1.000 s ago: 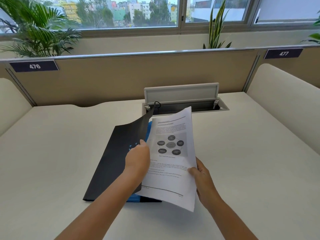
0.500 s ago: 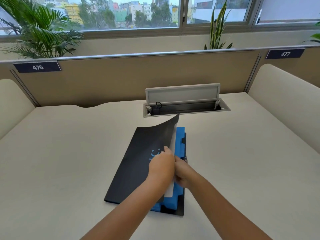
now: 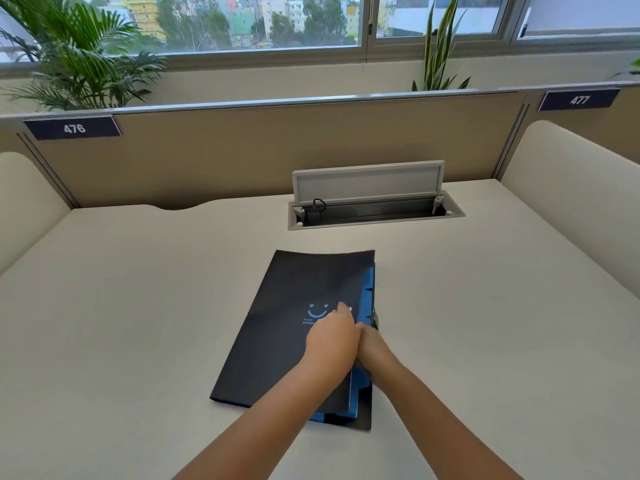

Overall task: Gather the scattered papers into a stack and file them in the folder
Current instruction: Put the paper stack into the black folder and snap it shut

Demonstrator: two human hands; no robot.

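- Both forearms reach in from the near edge and meet over the folder's right side.
- The left hand (image 3: 330, 342) lies palm down, fingers flat on the cover (not gripping).
- The right hand (image 3: 372, 344) is tucked against the left at the cover's right edge; whether its fingers pinch anything cannot be told.
- The black folder (image 3: 298, 327) lies closed on the table (image 3: 138, 306), blue tabs peeking out on the right.
- Beyond it, an open cable tray (image 3: 375, 209).
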